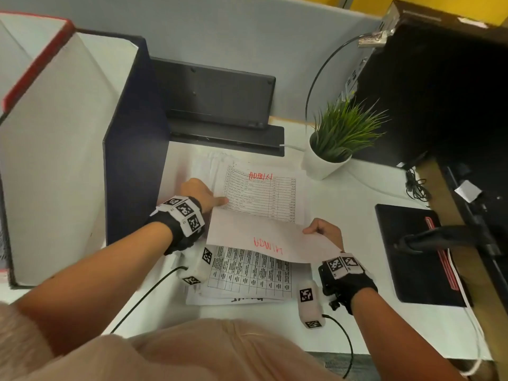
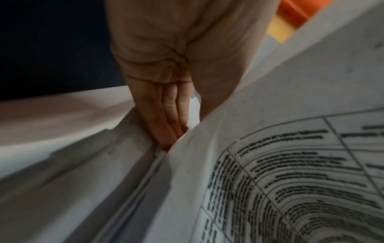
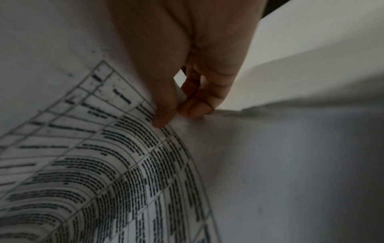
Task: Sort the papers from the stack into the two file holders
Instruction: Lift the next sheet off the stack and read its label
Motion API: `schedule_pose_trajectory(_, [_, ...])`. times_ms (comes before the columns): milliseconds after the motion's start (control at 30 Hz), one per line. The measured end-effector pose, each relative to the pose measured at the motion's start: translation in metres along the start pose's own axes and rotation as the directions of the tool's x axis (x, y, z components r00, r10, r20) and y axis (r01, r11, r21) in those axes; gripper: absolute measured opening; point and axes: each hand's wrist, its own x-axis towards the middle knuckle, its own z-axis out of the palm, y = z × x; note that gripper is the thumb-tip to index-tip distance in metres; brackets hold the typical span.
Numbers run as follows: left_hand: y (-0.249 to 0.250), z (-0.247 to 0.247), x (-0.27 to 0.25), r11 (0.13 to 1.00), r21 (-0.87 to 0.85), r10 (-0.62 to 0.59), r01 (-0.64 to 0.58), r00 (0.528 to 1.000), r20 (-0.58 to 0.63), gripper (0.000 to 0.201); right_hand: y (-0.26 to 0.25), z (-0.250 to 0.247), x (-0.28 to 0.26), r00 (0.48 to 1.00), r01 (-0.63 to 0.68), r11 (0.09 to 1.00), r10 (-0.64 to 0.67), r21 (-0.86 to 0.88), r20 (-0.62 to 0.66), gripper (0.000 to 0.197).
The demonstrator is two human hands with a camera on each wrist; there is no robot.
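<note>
A stack of printed papers [image 1: 261, 195] lies mid-desk, its exposed page marked ADMIN in red. I hold the top sheet [image 1: 255, 237] curled up and back toward me, red ADMIN lettering showing through its blank side. My left hand [image 1: 204, 196] grips its left edge, fingers [image 2: 166, 125] tucked between sheet [image 2: 270, 148] and stack. My right hand [image 1: 321, 229] pinches the right edge; the right wrist view shows thumb and fingers [image 3: 195, 108] closed on the printed table page [image 3: 93, 148]. Two file holders stand at left: a red-edged one [image 1: 41, 133] and a navy one [image 1: 137, 147].
A potted plant [image 1: 334, 144] stands right of the stack's far end. Behind the stack is a black device on a stand [image 1: 220, 100]. A black pad [image 1: 417, 257] lies at right, near a dark computer case [image 1: 439, 92] and cables.
</note>
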Motion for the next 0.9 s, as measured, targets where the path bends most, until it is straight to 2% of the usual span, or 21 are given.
schedule_pose_trajectory(67, [0.000, 0.001, 0.001, 1.000, -0.025, -0.011, 0.010, 1.000, -0.024, 0.039, 0.002, 0.000, 0.000, 0.999, 0.039, 0.999, -0.039, -0.020, -0.001, 0.053])
schedule_pose_trajectory(100, [-0.001, 0.002, 0.000, 0.999, -0.039, -0.005, 0.003, 0.999, -0.051, 0.036, 0.001, 0.001, -0.001, 0.998, 0.071, 0.996, -0.071, -0.050, 0.001, 0.054])
schedule_pose_trajectory(167, [-0.004, 0.006, -0.001, 0.998, -0.045, 0.045, -0.049, 0.995, -0.094, 0.029, -0.002, 0.003, -0.004, 0.990, 0.143, 0.981, -0.144, -0.128, 0.000, 0.049])
schedule_pose_trajectory(267, [-0.006, 0.007, -0.006, 0.992, -0.023, 0.125, -0.127, 0.988, -0.086, 0.020, -0.005, 0.005, -0.006, 0.987, 0.158, 0.977, -0.161, -0.141, -0.013, 0.043])
schedule_pose_trajectory(300, [-0.006, 0.006, -0.006, 0.989, -0.002, 0.145, -0.145, 0.987, -0.072, 0.021, -0.005, 0.005, -0.004, 0.990, 0.135, 0.987, -0.138, -0.089, -0.023, 0.044])
schedule_pose_trajectory(400, [-0.006, 0.006, -0.007, 0.981, 0.050, 0.189, -0.187, 0.981, -0.038, 0.038, -0.008, 0.008, -0.002, 0.998, -0.040, 0.989, 0.047, 0.145, -0.049, 0.054])
schedule_pose_trajectory(533, [-0.007, 0.011, -0.012, 0.973, -0.025, 0.228, -0.231, 0.969, -0.095, 0.044, -0.009, 0.007, 0.000, 0.989, -0.111, 0.973, 0.127, 0.200, -0.069, 0.051])
schedule_pose_trajectory(600, [-0.010, 0.015, -0.017, 0.943, 0.031, 0.330, -0.331, 0.925, -0.187, 0.033, -0.009, 0.006, 0.001, 0.988, -0.106, 0.977, 0.124, 0.186, -0.088, 0.051])
schedule_pose_trajectory(633, [-0.012, 0.017, -0.020, 0.916, 0.080, 0.401, -0.393, 0.884, -0.241, 0.024, -0.008, 0.005, 0.002, 0.987, -0.110, 0.976, 0.129, 0.186, -0.096, 0.051])
schedule_pose_trajectory(700, [-0.015, 0.019, -0.024, 0.858, 0.122, 0.509, -0.498, 0.797, -0.325, 0.028, -0.008, 0.005, 0.003, 0.980, -0.134, 0.972, 0.159, 0.191, -0.122, 0.049])
schedule_pose_trajectory(767, [-0.017, 0.019, -0.027, 0.814, 0.054, 0.552, -0.578, 0.742, -0.380, 0.031, -0.007, 0.005, 0.005, 0.976, -0.120, 0.979, 0.147, 0.165, -0.160, 0.049])
schedule_pose_trajectory(800, [-0.017, 0.018, -0.028, 0.809, -0.006, 0.535, -0.588, 0.742, -0.404, 0.028, -0.006, 0.004, 0.006, 0.978, -0.082, 0.987, 0.106, 0.136, -0.179, 0.051])
schedule_pose_trajectory(833, [-0.018, 0.018, -0.029, 0.818, -0.088, 0.489, -0.569, 0.767, -0.416, 0.024, -0.005, 0.003, 0.006, 0.981, -0.023, 0.999, 0.030, 0.041, -0.192, 0.053])
schedule_pose_trajectory(867, [-0.019, 0.019, -0.028, 0.827, -0.187, 0.427, -0.531, 0.808, -0.406, 0.021, -0.004, 0.002, 0.007, 0.980, 0.048, 0.992, -0.069, -0.118, -0.188, 0.051])
schedule_pose_trajectory(900, [-0.019, 0.019, -0.029, 0.826, -0.281, 0.375, -0.488, 0.849, -0.373, 0.019, -0.005, 0.002, 0.005, 0.975, 0.109, 0.944, -0.162, -0.310, -0.151, 0.044])
